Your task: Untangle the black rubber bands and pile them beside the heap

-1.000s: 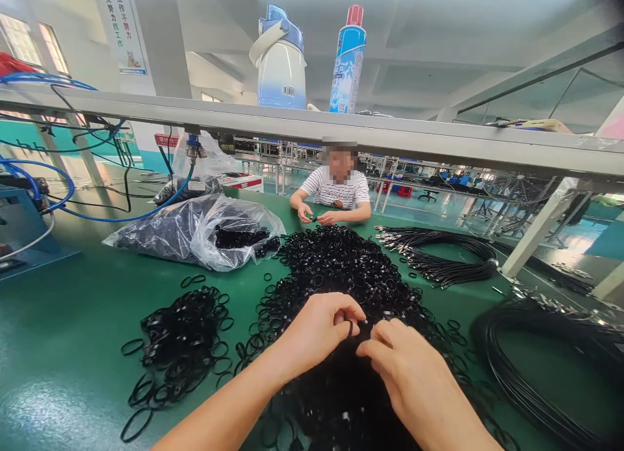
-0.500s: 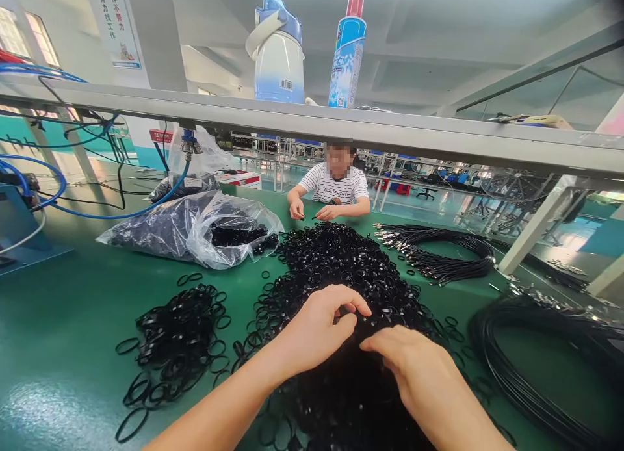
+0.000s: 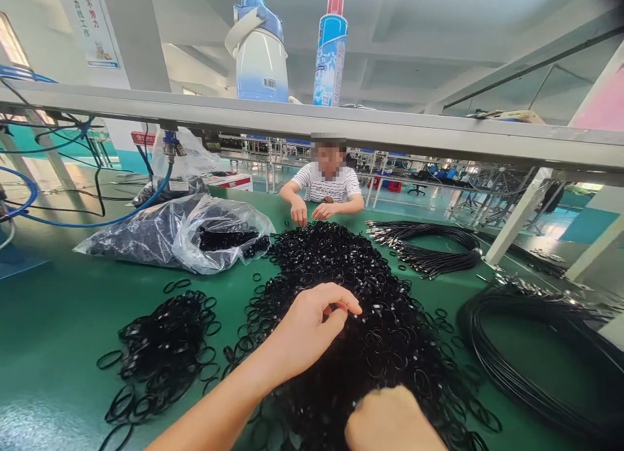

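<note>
A large heap of thin black rings [image 3: 336, 256] lies on the green table in front of me. Over its middle is my left hand [image 3: 312, 327], fingers curled and thumb drawn in towards them; whatever is between the fingertips is too small to make out. Low in the view, above the near part of the heap, my right hand [image 3: 392, 415] shows only its back, with the fingers hidden beneath. A smaller pile of black rings [image 3: 163, 340] sits to the left of my left forearm.
Beyond the heap, a person [image 3: 331, 184] has both hands at its far edge. An open plastic bag [image 3: 160, 236] of black rings lies back left. Coiled black cables [image 3: 433, 249] rest right, with a larger coil [image 3: 497, 373] nearer. A shelf beam [image 3: 292, 116] crosses overhead.
My right hand has pulled back towards me, away from the left hand. The left keeps its curled shape. The view has shifted slightly, and the other person's hand has lowered to the heap.
</note>
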{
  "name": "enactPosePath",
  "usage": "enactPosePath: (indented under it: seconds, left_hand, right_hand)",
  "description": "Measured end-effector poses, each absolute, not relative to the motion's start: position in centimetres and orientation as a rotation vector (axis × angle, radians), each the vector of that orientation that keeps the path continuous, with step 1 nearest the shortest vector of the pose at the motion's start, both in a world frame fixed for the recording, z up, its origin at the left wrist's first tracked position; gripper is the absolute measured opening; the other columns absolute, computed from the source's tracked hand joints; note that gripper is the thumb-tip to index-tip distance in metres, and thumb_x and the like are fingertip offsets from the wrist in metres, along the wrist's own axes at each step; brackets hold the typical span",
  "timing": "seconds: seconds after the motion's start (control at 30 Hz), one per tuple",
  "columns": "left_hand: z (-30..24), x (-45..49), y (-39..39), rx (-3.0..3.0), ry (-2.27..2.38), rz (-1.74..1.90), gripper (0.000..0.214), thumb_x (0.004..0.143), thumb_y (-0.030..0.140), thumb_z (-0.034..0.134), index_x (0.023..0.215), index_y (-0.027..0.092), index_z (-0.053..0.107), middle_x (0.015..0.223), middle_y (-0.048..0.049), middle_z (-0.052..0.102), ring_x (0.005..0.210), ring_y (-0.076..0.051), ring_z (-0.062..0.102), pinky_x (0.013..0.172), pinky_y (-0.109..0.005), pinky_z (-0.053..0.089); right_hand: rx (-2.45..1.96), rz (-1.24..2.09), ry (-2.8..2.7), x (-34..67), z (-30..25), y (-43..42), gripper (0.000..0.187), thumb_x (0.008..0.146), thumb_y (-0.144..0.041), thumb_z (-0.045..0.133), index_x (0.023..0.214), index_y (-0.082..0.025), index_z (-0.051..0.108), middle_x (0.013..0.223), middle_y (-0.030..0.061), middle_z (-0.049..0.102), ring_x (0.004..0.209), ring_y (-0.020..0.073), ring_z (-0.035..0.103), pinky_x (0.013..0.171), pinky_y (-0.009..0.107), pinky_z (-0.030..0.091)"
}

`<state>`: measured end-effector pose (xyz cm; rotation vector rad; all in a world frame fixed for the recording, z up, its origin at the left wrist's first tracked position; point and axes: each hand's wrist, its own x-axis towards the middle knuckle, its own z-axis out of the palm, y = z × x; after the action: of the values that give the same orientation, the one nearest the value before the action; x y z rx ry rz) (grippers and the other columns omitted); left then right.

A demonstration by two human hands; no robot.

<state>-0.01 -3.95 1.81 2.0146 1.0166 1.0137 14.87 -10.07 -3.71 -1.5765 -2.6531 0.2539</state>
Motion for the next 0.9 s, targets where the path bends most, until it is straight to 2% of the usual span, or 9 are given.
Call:
enactPosePath:
  seconds: [0.07,0.17,0.27,0.37,0.43,0.53,0.67,0.8,0.9]
  left_hand:
    - [2.0,0.1,-4.2,1.997,1.016,1.006,0.023,0.083,0.011,0.046,0.085,0.022,0.066,0.095,0.0023,0.067,0.092,-0.013,0.058,0.083,-0.024,0.042]
    - [2.1,0.6,-4.9,1.949,0.953,0.900,0.019,0.086,0.023,0.049,0.094,0.024,0.066,0.096,0.0020,0.067,0.089,-0.014,0.058,0.078,-0.025,0.043]
    - [1.2,1.5,-5.4,1.841,0.837,0.779,0.025,0.078,0.027,0.061,0.103,0.025,0.063,0.093,0.0021,0.067,0.080,-0.014,0.059,0.069,-0.023,0.044]
    - [-0.2,2.0,-4.8,1.716,0.871,0.835,0.016,0.080,0.024,0.057,0.092,0.019,0.065,0.073,0.0020,0.063,0.063,-0.012,0.058,0.061,-0.023,0.045]
    - [-0.8,1.8,-4.0,1.636,0.936,0.890,0.018,0.082,0.025,0.051,0.086,0.015,0.066,0.067,0.0013,0.060,0.054,-0.011,0.055,0.055,-0.023,0.043]
    - [-0.8,1.1,-3.0,1.596,1.019,0.939,0.020,0.082,0.028,0.051,0.087,0.015,0.065,0.067,0.0009,0.059,0.052,-0.010,0.051,0.049,-0.021,0.038]
    - [-0.2,0.9,-3.3,1.721,1.003,0.954,0.015,0.080,0.028,0.056,0.080,0.017,0.067,0.068,0.0028,0.060,0.063,-0.011,0.049,0.058,-0.022,0.037]
    - [-0.2,1.6,-4.2,1.754,0.969,0.903,0.013,0.073,0.027,0.065,0.083,0.018,0.067,0.072,0.0037,0.059,0.068,-0.011,0.048,0.061,-0.021,0.036]
    - [-0.7,1.8,-4.3,1.728,0.982,0.906,0.009,0.073,0.025,0.064,0.078,0.018,0.065,0.068,0.0046,0.057,0.065,-0.011,0.049,0.059,-0.021,0.036]
  right_hand:
    - [-1.616,0.413,-2.535,16.3,-1.7,-8.8,0.011,0.061,-0.014,0.072,0.064,-0.024,0.071,0.073,0.0008,0.072,0.065,0.0199,0.065,0.055,0.026,0.038]
    - [-1.583,0.559,-2.097,18.4,0.4,-7.3,0.008,0.077,-0.023,0.061,0.072,-0.025,0.067,0.070,-0.0039,0.069,0.066,0.0165,0.062,0.060,0.025,0.041]
    - [-1.433,0.814,-1.820,19.2,0.4,-6.6,0.011,0.079,-0.023,0.056,0.079,-0.025,0.066,0.077,-0.0034,0.070,0.070,0.0159,0.063,0.065,0.024,0.046]
    - [-1.324,0.945,-1.694,19.3,-0.7,-6.2,0.019,0.077,-0.020,0.054,0.091,-0.023,0.066,0.086,-0.0006,0.070,0.079,0.0174,0.064,0.071,0.026,0.049]
    - [-1.312,0.946,-1.623,19.5,-1.2,-5.9,0.024,0.076,-0.019,0.053,0.096,-0.022,0.065,0.090,0.0015,0.069,0.082,0.0185,0.064,0.070,0.027,0.050]
    - [-1.307,0.951,-1.514,19.8,-1.5,-5.5,0.025,0.074,-0.019,0.052,0.096,-0.019,0.065,0.088,0.0030,0.069,0.079,0.0185,0.063,0.066,0.027,0.049]
    - [-1.331,0.970,-1.433,19.4,-1.5,-5.4,0.023,0.073,-0.021,0.057,0.094,-0.018,0.066,0.067,-0.0009,0.066,0.063,0.0157,0.060,0.062,0.027,0.046]
    - [-1.298,0.958,-1.452,18.7,-1.6,-5.6,0.019,0.070,-0.025,0.062,0.087,-0.018,0.067,0.078,0.0019,0.069,0.076,0.0201,0.065,0.071,0.029,0.049]
    - [-1.322,0.902,-1.494,18.4,-1.6,-5.7,0.016,0.071,-0.028,0.063,0.082,-0.019,0.068,0.077,0.0023,0.070,0.075,0.0210,0.065,0.071,0.031,0.050]
